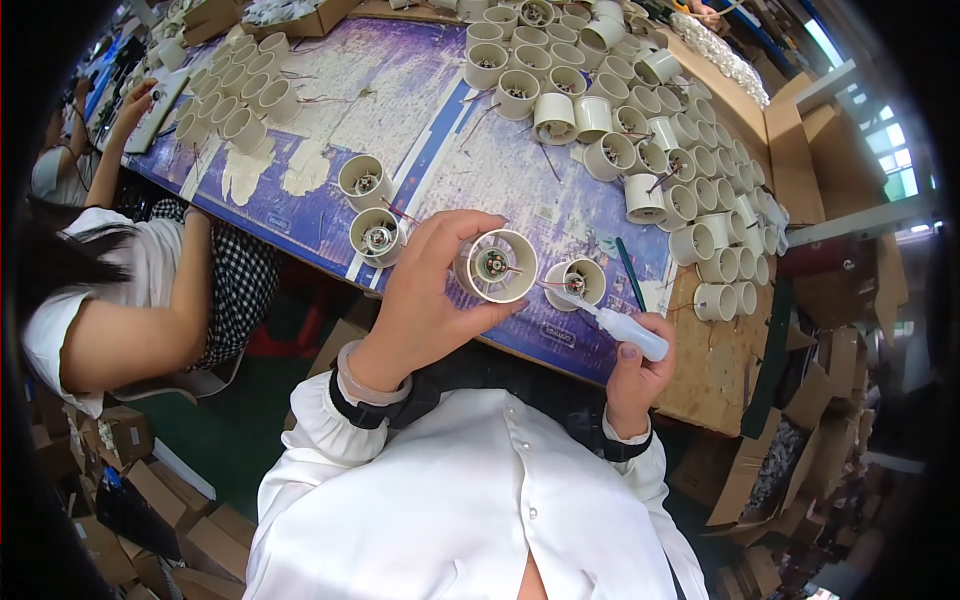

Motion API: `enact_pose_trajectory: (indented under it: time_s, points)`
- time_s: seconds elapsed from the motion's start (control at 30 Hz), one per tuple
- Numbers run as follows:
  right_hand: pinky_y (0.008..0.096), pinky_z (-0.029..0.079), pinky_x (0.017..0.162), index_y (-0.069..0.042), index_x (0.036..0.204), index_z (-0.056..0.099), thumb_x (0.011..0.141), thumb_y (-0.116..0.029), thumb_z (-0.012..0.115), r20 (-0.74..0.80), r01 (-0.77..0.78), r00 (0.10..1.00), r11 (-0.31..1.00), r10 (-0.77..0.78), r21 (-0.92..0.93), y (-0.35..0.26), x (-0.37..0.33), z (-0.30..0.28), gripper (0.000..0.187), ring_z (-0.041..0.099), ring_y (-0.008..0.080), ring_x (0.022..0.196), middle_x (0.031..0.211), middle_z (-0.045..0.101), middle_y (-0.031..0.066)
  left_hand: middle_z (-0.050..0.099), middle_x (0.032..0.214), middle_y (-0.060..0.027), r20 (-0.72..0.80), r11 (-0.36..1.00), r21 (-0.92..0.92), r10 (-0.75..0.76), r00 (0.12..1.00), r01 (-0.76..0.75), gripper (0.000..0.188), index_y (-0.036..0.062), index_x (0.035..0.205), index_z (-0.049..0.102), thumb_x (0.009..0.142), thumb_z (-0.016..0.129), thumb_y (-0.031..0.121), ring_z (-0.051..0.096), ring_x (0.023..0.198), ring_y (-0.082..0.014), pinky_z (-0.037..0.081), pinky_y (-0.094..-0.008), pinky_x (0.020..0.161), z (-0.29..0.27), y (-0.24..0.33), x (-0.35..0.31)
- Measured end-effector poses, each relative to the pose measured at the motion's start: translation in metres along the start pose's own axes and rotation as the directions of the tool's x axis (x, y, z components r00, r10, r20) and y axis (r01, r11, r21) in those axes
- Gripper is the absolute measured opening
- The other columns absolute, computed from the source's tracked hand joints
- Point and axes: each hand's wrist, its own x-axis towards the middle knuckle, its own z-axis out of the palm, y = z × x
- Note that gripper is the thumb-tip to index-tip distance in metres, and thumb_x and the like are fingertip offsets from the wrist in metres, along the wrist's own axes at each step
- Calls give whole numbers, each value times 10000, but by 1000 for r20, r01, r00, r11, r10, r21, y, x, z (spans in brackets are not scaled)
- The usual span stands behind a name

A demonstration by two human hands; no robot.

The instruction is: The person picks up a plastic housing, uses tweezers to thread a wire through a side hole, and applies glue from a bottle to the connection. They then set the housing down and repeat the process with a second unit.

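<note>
Left hand (425, 300) grasps cream cup housing (497, 265) above bench edge. Right hand (634, 372) clenches white squeeze bottle (622, 325), nozzle beside second housing (578, 283). Risk: overspill fouling red wires (545, 284).

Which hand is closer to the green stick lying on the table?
The right. The right hand, holding a white squeeze bottle, sits just below the green stick; the left hand, gripping a white cup, is farther to its left.

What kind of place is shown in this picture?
Probably a small factory assembly line: many identical white plastic cylinder housings crowd the worn blue worktable, brown cardboard boxes lie around, and another seated person works alongside.
</note>
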Motion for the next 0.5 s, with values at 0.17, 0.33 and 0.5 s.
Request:
enact_pose_trajectory:
  time_s: [0.17, 0.33, 0.5]
  points:
    - [206, 380, 703, -14, 1057, 535, 857, -337, 707, 19, 86, 996, 994, -85, -74, -5, 3, -1, 417, 477, 78, 784, 958, 538, 27, 534, 1157, -84, -7, 1000, -11, 4, 1000, -4, 608, 48, 1194, 517, 663, 813, 38, 569, 1040, -180, 474, -287, 885, 0, -3, -1]
    - [219, 385, 733, -17, 1054, 535, 848, -348, 714, 68, 88, 994, 992, -82, -90, -8, 2, -4, 430, 481, 86, 809, 969, 531, 35, 567, 1122, -109, -42, 1000, -25, 0, 999, -1, 587, 71, 1169, 544, 657, 824, 135, 555, 1040, -292, 449, -357, 875, 1, -4, -3]
    - [234, 394, 758, -20, 1062, 532, 846, -353, 716, 104, 117, 989, 988, -107, -103, -13, 4, -6, 437, 493, 111, 831, 981, 530, 53, 561, 1134, -109, -33, 999, -34, 2, 999, -3, 596, 71, 1182, 538, 660, 820, 128, 547, 1051, -289, 446, -357, 883, 1, -4, -4]
